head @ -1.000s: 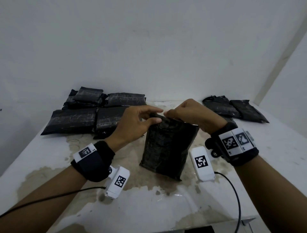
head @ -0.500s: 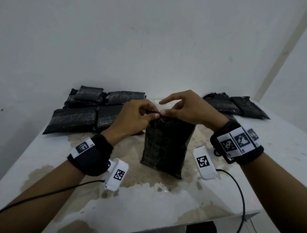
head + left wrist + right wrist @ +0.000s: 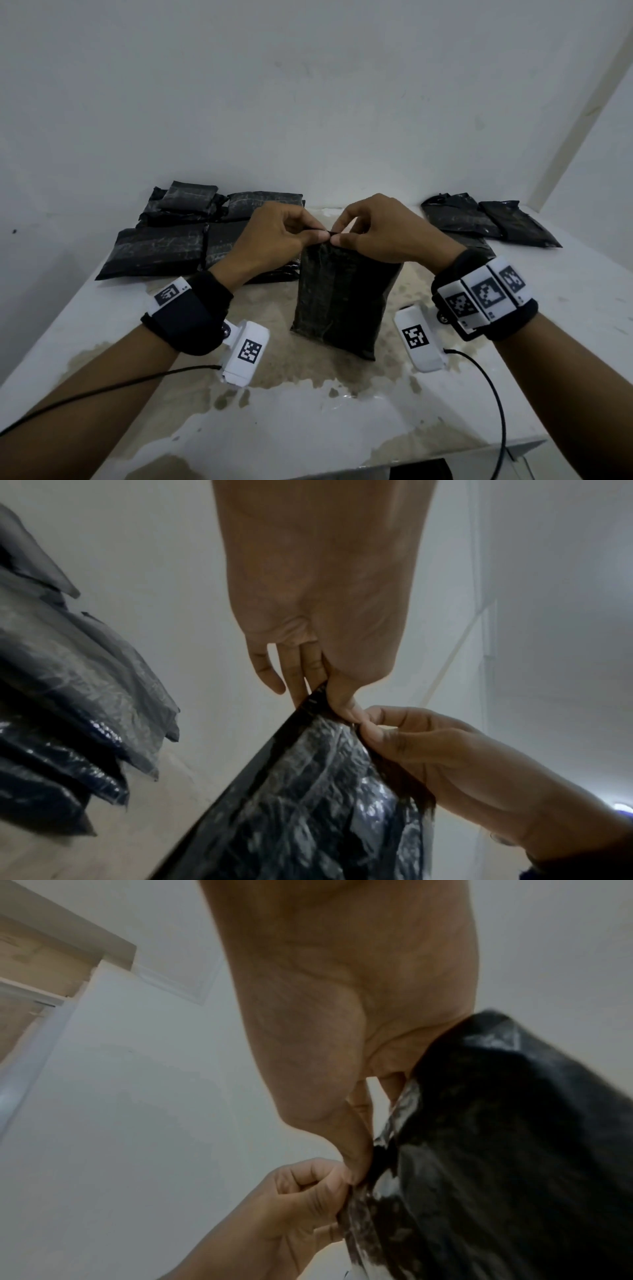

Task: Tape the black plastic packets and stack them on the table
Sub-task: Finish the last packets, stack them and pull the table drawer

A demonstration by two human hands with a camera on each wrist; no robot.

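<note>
Your left hand (image 3: 274,236) and right hand (image 3: 376,233) now meet at the middle of the packet's (image 3: 342,301) top edge, each pinching the plastic between thumb and fingertips; a second ago the right hand covered the top with curled fingers, so the mouth looks newly gathered shut; the packet stands upright on the table (image 3: 342,428), between your wrists; taped packets (image 3: 157,250) lie stacked at far left, others (image 3: 486,219) at far right; no tape shows, so sealing likely comes next
</note>
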